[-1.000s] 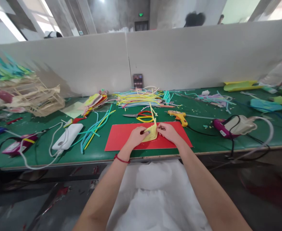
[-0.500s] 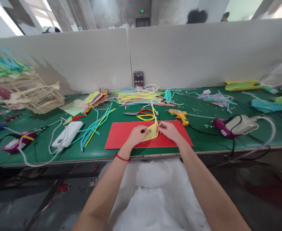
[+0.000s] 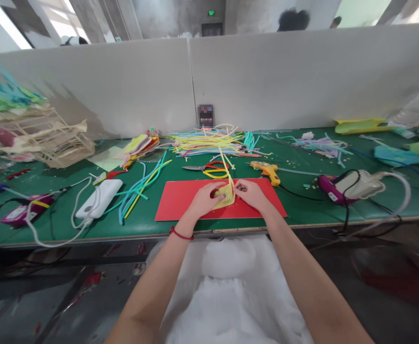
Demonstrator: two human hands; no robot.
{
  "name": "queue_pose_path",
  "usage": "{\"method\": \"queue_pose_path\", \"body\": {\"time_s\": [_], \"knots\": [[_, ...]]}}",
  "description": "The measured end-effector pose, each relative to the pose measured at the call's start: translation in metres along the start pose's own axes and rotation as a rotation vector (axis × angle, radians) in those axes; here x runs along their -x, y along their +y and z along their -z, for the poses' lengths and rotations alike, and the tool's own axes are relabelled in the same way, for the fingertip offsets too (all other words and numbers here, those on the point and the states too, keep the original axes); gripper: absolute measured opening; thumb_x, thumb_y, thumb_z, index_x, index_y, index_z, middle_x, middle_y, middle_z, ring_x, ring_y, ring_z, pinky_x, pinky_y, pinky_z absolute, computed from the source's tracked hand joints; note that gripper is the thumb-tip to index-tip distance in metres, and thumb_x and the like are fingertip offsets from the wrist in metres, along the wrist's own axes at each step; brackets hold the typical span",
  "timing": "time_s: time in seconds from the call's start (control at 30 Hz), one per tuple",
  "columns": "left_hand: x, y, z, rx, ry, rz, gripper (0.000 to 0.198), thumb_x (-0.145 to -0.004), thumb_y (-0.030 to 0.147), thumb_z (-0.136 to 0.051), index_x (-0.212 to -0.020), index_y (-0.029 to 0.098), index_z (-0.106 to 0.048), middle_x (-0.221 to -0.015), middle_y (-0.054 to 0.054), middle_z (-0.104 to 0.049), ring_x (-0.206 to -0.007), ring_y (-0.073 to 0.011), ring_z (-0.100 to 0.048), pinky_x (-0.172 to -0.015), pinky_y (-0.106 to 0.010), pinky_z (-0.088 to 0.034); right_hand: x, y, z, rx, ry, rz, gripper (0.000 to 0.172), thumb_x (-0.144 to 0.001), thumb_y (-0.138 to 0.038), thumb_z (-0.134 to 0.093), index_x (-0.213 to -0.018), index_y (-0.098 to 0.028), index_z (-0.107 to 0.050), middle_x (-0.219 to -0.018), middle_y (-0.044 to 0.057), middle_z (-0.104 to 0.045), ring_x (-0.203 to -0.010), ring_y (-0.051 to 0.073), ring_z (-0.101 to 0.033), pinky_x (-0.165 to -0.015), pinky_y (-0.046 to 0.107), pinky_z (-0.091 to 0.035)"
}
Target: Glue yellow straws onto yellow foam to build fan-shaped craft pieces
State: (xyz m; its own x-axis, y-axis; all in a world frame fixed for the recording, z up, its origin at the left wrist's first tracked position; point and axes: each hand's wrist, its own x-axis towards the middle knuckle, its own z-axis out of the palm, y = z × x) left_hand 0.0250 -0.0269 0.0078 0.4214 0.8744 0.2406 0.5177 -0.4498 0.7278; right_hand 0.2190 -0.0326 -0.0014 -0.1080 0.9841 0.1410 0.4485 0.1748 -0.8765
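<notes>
A small pale-yellow ribbed piece (image 3: 225,197), made of what look like pipe cleaners, lies over a red board (image 3: 175,200). My left hand (image 3: 206,198) grips it from the left, thumb on its face. On the opposite side, my right hand (image 3: 249,192) pinches the piece's right edge, with the fingertips partly hiding the spot. Loose yellow strands (image 3: 224,160) stick up from its top, toward the back of the table. Scissors with red and yellow handles (image 3: 214,169) lie just beyond the board.
A yellow glue gun (image 3: 268,172) lies to the right with its cord trailing. Behind the scissors is a pile of coloured strips (image 3: 205,143). Blue and green strips (image 3: 141,188) and a white power strip (image 3: 99,199) lie left. A partition (image 3: 284,81) closes the back.
The loose yellow strands have swung a little to the left at their top. Both hands keep nearly the same place and grip on the yellow piece.
</notes>
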Motion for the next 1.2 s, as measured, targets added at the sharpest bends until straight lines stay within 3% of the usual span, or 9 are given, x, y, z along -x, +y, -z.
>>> {"method": "queue_pose_path", "body": {"time_s": [0.17, 0.4, 0.73, 0.9, 1.07, 1.2], "knots": [[0.0, -0.002, 0.001, 0.01, 0.096, -0.089, 0.027, -0.081, 0.017, -0.057, -0.107, 0.018, -0.065, -0.113, -0.01, -0.061, -0.106, -0.0174, -0.057, -0.097, -0.035, -0.044, -0.001, 0.0, 0.0, 0.034, 0.026, 0.001, 0.013, -0.071, -0.033, -0.054, -0.065, -0.021, -0.053, -0.063, -0.001, -0.059, -0.059, 0.014, -0.052, -0.058, 0.026, -0.041], [-0.001, -0.006, -0.001, -0.082, -0.011, -0.103, 0.023, -0.078, 0.012, -0.06, -0.098, 0.019, -0.068, -0.101, -0.007, -0.067, -0.099, -0.0188, -0.059, -0.093, -0.036, -0.046, -0.001, -0.001, -0.001, 0.07, 0.057, 0.009, 0.018, -0.072, -0.037, -0.057, -0.065, -0.021, -0.055, -0.064, 0.0, -0.061, -0.06, 0.014, -0.053, -0.059, 0.027, -0.041], [-0.001, -0.008, -0.005, -0.101, -0.014, -0.082, 0.023, -0.077, 0.011, -0.061, -0.097, 0.018, -0.069, -0.1, -0.007, -0.066, -0.099, -0.019, -0.058, -0.093, -0.036, -0.045, 0.0, 0.0, -0.001, -0.005, 0.066, 0.013, 0.023, -0.071, -0.043, -0.061, -0.073, -0.022, -0.051, -0.069, 0.0, -0.059, -0.058, 0.013, -0.051, -0.058, 0.028, -0.043], [0.001, 0.002, 0.002, -0.013, 0.093, -0.127, 0.019, -0.081, 0.015, -0.059, -0.097, 0.02, -0.067, -0.108, -0.007, -0.062, -0.104, -0.0174, -0.058, -0.095, -0.034, -0.045, 0.001, -0.002, 0.0, 0.051, 0.129, 0.031, 0.028, -0.073, -0.049, -0.061, -0.07, -0.022, -0.053, -0.071, 0.001, -0.061, -0.056, 0.013, -0.051, -0.058, 0.029, -0.044], [0.025, 0.018, 0.011, -0.129, 0.209, -0.137, 0.015, -0.087, 0.02, -0.052, -0.093, 0.021, -0.066, -0.097, -0.005, -0.065, -0.097, -0.0173, -0.06, -0.09, -0.033, -0.048, 0.026, -0.01, 0.003, 0.158, 0.249, 0.162, 0.027, -0.082, -0.047, -0.055, -0.076, -0.022, -0.061, -0.079, 0.006, -0.066, -0.07, 0.018, -0.059, -0.065, 0.032, -0.048], [0.057, 0.019, 0.009, -0.242, 0.207, -0.226, 0.014, -0.089, 0.022, -0.051, -0.093, 0.021, -0.065, -0.094, -0.006, -0.066, -0.092, -0.0175, -0.06, -0.085, -0.034, -0.05, 0.055, -0.018, -0.002, 0.231, 0.265, 0.321, 0.023, -0.089, -0.038, -0.049, -0.088, -0.025, -0.068, -0.093, 0.006, -0.069, -0.09, 0.022, -0.063, -0.086, 0.038, -0.05]]}}
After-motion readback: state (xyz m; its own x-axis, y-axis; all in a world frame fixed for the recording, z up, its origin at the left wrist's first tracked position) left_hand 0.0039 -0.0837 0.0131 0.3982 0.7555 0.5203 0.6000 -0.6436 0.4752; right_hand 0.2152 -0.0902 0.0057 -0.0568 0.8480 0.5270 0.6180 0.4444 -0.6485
